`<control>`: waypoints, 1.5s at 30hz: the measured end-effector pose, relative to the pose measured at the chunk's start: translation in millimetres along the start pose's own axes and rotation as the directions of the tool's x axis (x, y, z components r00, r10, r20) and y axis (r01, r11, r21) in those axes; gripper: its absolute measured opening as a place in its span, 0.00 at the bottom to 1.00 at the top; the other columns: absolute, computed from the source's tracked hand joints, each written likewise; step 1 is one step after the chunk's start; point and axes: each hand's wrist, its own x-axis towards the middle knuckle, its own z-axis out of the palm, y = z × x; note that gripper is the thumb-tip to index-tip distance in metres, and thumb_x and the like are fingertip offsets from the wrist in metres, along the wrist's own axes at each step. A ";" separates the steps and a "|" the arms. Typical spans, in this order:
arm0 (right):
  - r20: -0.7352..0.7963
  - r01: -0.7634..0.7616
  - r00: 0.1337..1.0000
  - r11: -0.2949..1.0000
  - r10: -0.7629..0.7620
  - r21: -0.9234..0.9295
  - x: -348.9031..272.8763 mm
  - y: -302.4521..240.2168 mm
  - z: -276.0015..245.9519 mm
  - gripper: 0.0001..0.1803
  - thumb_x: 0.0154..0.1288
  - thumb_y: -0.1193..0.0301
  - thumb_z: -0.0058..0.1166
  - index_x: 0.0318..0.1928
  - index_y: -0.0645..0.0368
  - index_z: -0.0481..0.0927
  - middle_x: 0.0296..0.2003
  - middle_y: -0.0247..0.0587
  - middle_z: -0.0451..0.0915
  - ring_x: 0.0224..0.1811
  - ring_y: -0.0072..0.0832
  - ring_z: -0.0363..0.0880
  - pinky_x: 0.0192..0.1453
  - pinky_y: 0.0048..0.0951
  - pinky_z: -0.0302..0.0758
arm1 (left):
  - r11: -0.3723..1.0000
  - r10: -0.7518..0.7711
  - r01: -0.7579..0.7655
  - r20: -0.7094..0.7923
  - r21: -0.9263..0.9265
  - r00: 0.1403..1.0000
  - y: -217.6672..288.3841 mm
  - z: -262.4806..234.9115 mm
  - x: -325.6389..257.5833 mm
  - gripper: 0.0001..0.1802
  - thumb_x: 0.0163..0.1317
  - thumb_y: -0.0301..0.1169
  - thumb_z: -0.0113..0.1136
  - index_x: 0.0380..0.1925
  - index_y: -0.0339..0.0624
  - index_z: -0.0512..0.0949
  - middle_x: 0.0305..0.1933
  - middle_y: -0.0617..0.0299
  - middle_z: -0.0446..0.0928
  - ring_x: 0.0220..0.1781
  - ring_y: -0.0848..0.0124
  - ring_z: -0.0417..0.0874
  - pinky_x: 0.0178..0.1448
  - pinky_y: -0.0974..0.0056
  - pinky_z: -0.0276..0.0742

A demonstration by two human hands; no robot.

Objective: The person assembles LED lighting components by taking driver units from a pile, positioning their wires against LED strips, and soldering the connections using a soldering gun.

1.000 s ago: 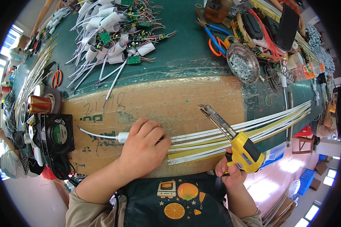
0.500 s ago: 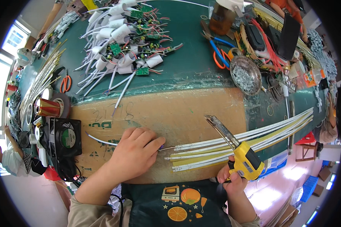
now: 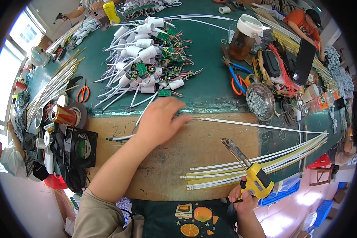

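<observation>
Thin white strip (image 3: 258, 125) | near end hidden under left hand (image 3: 159, 121), grip unclear | right hand (image 3: 244, 196) clenches yellow soldering iron (image 3: 253, 174)

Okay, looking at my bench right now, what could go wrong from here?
1. The right hand holds the yellow soldering tool with its metal tip over the bundle of light strips; if hot, it might scorch them.
2. The left hand reaches to the single thin strip, which runs far to the right unsupported by any hand; lifting one end may bend it.
3. Its sleeve could snag the tangled wired white caps just beyond it.
</observation>
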 end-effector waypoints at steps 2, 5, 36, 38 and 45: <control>0.005 -0.003 1.000 0.999 0.003 0.043 -1.1 -0.9 0.4 0.32 0.66 0.65 0.62 0.64 0.68 0.67 0.23 0.40 0.72 0.21 0.27 0.71 0.27 0.30 0.74 | 0.998 0.001 0.006 -0.112 0.063 0.994 -18.6 2.3 12.8 0.15 0.56 0.31 0.68 0.44 0.44 0.82 0.51 0.59 0.81 0.51 0.57 0.80 0.55 0.53 0.75; 0.011 0.020 1.000 1.000 -0.020 0.000 0.8 0.6 1.4 0.30 0.67 0.61 0.62 0.62 0.65 0.68 0.21 0.36 0.71 0.16 0.25 0.69 0.21 0.29 0.72 | 0.982 0.032 -0.017 -0.077 0.189 0.997 -31.1 0.3 25.3 0.16 0.55 0.27 0.67 0.45 0.44 0.81 0.51 0.60 0.80 0.52 0.58 0.79 0.55 0.54 0.74; 0.021 0.008 1.000 1.000 -0.008 0.008 1.5 -0.1 0.1 0.33 0.66 0.61 0.64 0.63 0.66 0.67 0.23 0.37 0.72 0.18 0.27 0.71 0.24 0.30 0.72 | 0.997 -0.037 0.052 -0.226 0.065 0.974 17.2 -74.6 -7.4 0.10 0.51 0.25 0.72 0.35 0.41 0.84 0.37 0.59 0.80 0.36 0.63 0.80 0.41 0.62 0.75; 0.016 0.004 1.000 1.000 -0.005 0.016 1.0 -1.5 0.5 0.33 0.65 0.60 0.64 0.63 0.66 0.67 0.23 0.37 0.72 0.18 0.26 0.71 0.23 0.29 0.72 | 0.948 0.177 -0.136 -0.122 0.288 0.977 43.9 -91.4 -24.3 0.11 0.48 0.24 0.71 0.35 0.44 0.84 0.38 0.61 0.81 0.34 0.65 0.79 0.37 0.62 0.73; 0.026 -0.015 1.000 1.000 0.014 0.003 2.4 -4.2 4.7 0.34 0.65 0.59 0.65 0.63 0.66 0.67 0.23 0.37 0.72 0.18 0.26 0.72 0.23 0.29 0.72 | 0.966 0.229 -0.254 0.296 0.048 0.927 70.7 -45.6 -97.1 0.15 0.43 0.29 0.71 0.35 0.46 0.83 0.42 0.64 0.79 0.38 0.65 0.80 0.40 0.59 0.71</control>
